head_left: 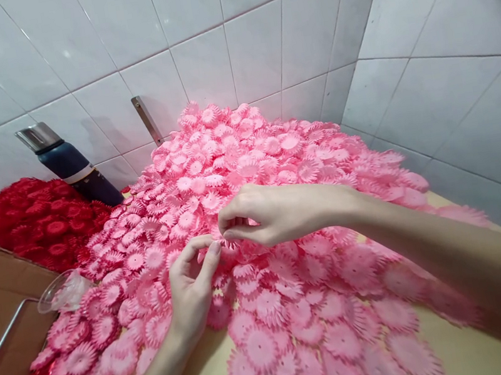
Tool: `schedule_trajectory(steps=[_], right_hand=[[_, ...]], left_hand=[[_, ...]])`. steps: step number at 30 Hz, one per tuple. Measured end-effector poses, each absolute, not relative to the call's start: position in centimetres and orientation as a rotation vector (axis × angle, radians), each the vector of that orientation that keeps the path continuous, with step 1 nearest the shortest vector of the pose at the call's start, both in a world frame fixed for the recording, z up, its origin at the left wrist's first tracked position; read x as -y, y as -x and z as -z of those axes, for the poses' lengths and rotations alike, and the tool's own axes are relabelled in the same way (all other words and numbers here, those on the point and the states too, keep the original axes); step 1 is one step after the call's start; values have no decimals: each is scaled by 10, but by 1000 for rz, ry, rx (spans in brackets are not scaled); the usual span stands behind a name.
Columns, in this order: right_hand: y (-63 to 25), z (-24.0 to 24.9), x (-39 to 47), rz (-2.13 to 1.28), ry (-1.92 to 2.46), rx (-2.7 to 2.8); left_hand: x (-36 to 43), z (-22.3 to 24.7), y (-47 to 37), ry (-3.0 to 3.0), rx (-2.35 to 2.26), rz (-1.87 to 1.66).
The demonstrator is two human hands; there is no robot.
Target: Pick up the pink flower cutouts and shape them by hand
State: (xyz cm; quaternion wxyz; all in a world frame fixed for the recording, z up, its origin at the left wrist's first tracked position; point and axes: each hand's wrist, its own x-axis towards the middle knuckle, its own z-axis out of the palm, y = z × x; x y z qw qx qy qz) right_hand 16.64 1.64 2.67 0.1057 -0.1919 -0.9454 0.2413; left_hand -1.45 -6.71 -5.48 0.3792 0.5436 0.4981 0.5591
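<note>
A pink fringed disc [229, 243] shows at the fingertips of a person's left hand [190, 293] and right hand [278, 211], both pinched narrow, though which holds it cannot be told, above a heap of pink discs [244, 150] beside red discs [55, 228] and a blue bottle [66, 163].

Left hand [190, 285] beside right hand [282, 209], pink discs [260, 347]
</note>
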Motion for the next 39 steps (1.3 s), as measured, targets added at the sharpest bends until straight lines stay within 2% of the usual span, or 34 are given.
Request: schedule_trajectory(steps=[22,28,33,39], right_hand=[[-167,-29,-15,-724,579,2766],[-169,-33,-14,-873,484,2811],[-167,-32,-13,-947,519,2738],[-159,-26,-12,-846,453,2634]], left_hand=[[67,55,13,-1372,-1277,-1470],[65,52,10,-1382,-1214,-1569],[68,50,10,-1337,-1236,-1508],[68,52,10,-1282,-1232,-1524]])
